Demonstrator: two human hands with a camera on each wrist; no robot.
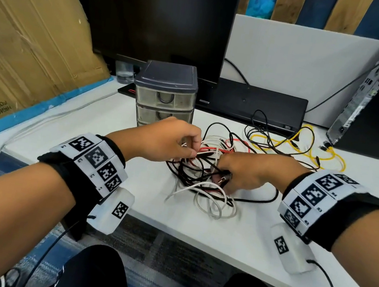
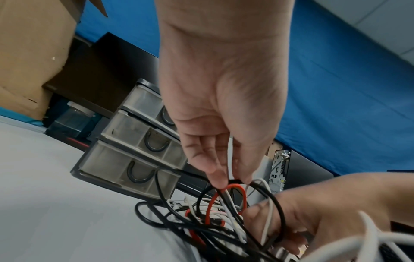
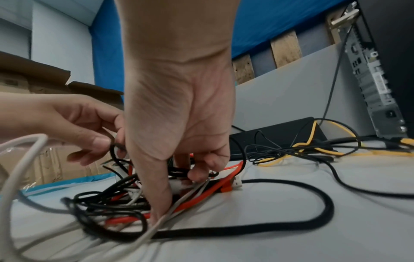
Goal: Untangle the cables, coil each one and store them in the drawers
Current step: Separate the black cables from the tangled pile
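At the far left a cardboard box (image 1: 28,26) leaned along the table (image 1: 266,249) edge, with a thin pale cable (image 1: 46,115) trailing off that side. Right of it stood the drawer unit (image 1: 165,95), three drawers all closed, in front of a dark monitor (image 1: 154,11).

The left hand (image 1: 159,138) hovered just in front of the drawers, above the left part of the tangle (image 1: 203,177). Its fingertips (image 2: 216,179) were drawn together with the thumb, pinching a loop of black cable (image 2: 235,181) at the top of the pile; a white strand (image 2: 230,157) ran up between the fingers.

The tangle of black, white and red cables lay on the table between the two hands, near the front edge, with white loops reaching closest to it.

The right hand (image 1: 250,173) reached down into the right side of the pile, fingers curled round black and white strands, the thumb (image 3: 161,195) pressed down through to the table. A red cable (image 3: 201,193) ended in a plug just beside that hand.

Further right a yellow cable (image 1: 306,149) and thin black ones sprawled loosely, apart from the main knot, in front of a black flat device (image 1: 252,103). A computer tower (image 1: 377,93) closed off the right end. Bare tabletop showed left of the pile and along the front right.
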